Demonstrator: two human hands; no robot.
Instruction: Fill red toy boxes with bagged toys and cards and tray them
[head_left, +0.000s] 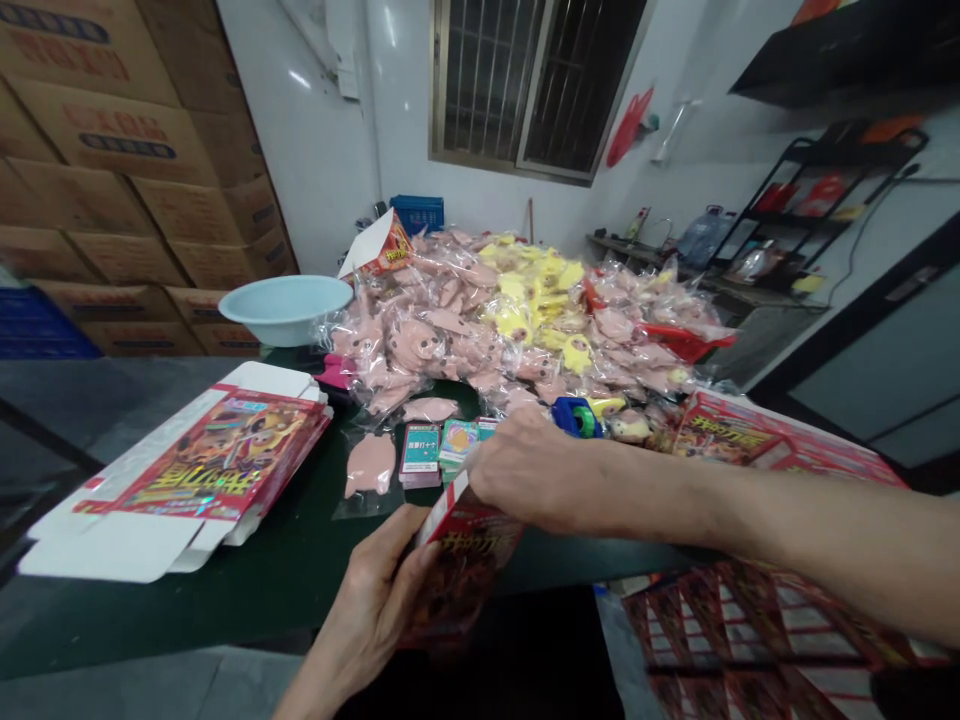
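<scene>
A red printed box (pixel 469 570) is tilted in front of me at the table's near edge. My left hand (pixel 379 590) grips its left side, thumb on the printed face. My right hand (pixel 517 470) is at the box's upper end, its fingers curled down and mostly hidden behind the hand. Just beyond are stacks of small cards, one teal (pixel 421 450) and one with a yellow and green picture (pixel 457 440). A bagged pink animal-shaped piece (pixel 370 465) lies left of the cards. A blue tape dispenser (pixel 576 418) is behind my right wrist.
A large heap of bagged pink and yellow pieces (pixel 450 330) covers the back. Flattened red boxes (pixel 217 450) are stacked left, near a light blue basin (pixel 285 308). More red boxes (pixel 720 430) stand right; others (pixel 742 630) fill the lower right.
</scene>
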